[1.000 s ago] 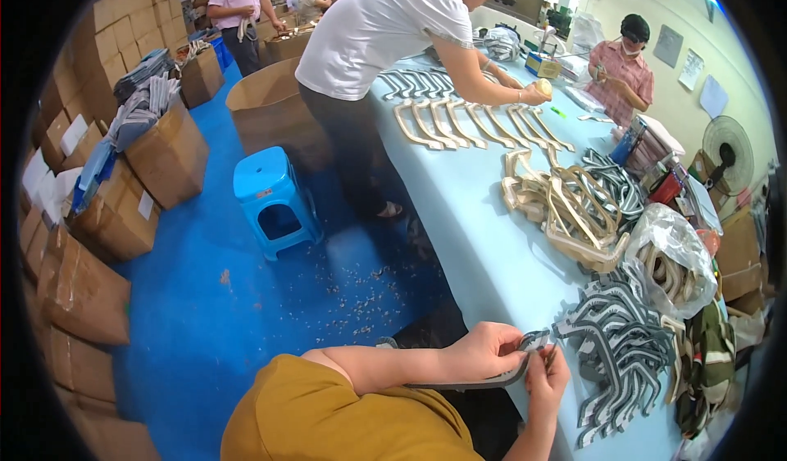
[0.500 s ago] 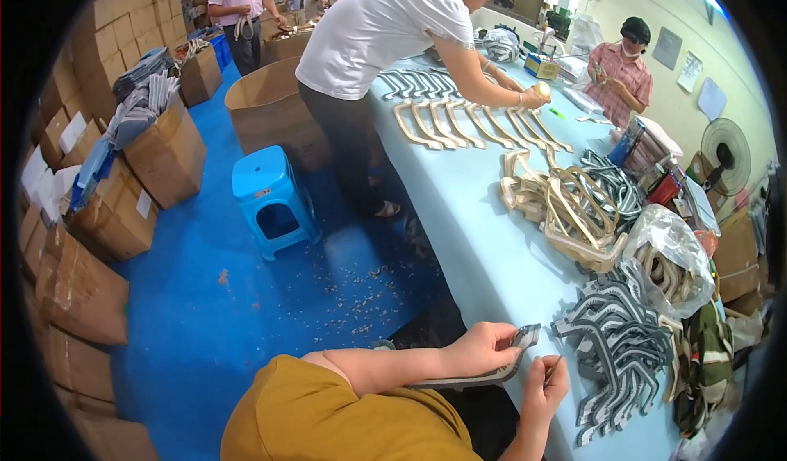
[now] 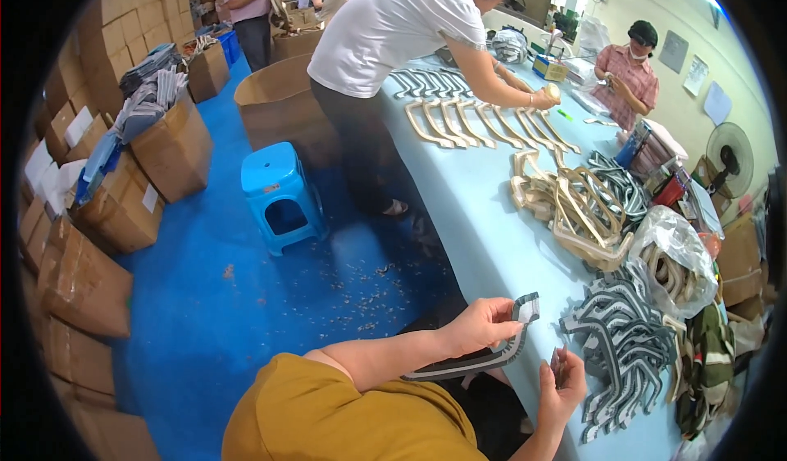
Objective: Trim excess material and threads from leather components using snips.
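Note:
Over the table's near edge, my left hand [image 3: 485,323] pinches a dark grey and white curved strip [image 3: 515,350] close to its upper end. The rest of the strip bends down and runs left beneath my forearm. Just right of it, my right hand [image 3: 566,383] is closed with the fingers upward around a small dark object [image 3: 558,366], mostly hidden by the fingers. A gap separates this hand from the strip. On the table beyond my right hand lies a heap of similar grey and white strips [image 3: 619,350].
Beige curved pieces [image 3: 574,211] are piled farther up the light blue table [image 3: 467,223], beside a clear plastic bag [image 3: 672,260]. A person in white [image 3: 393,35] leans over a row of beige strips [image 3: 492,125]. A blue stool [image 3: 279,195] and cartons [image 3: 176,145] stand left.
My left hand has lifted the strip's end slightly up and left. My right hand has shifted right, away from the strip, and turned. The whole view has drifted slightly.

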### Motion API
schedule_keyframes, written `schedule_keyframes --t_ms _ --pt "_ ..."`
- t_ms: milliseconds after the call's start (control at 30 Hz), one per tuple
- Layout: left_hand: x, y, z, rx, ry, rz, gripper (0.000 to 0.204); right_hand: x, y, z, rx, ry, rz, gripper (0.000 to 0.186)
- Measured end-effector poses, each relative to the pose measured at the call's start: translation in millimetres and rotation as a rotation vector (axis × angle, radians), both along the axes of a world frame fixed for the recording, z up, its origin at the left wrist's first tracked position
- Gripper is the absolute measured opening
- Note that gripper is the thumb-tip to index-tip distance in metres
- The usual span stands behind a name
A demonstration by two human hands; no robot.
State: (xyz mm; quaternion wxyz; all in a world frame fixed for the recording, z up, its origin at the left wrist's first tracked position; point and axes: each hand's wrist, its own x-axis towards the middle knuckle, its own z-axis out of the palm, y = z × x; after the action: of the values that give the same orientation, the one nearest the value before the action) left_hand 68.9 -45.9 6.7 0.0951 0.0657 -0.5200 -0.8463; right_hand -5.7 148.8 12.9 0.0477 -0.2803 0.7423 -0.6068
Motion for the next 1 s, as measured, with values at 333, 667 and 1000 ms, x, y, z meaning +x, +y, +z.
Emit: schedule_keyframes --t_ms 333,667,1000 --pt "-2 -8 12 0.069 -0.056 0.073 0.020 -14 -25 14 0.149 0.620 -0.022 0.033" --pt "-9 8 3 0.064 -0.105 -0.018 0.019 -22 -19 4 0.201 0.733 -0.069 0.033" --pt "-9 9 2 0.060 -0.124 -0.063 0.019 -21 -18 2 0.236 0.698 -0.043 0.030"
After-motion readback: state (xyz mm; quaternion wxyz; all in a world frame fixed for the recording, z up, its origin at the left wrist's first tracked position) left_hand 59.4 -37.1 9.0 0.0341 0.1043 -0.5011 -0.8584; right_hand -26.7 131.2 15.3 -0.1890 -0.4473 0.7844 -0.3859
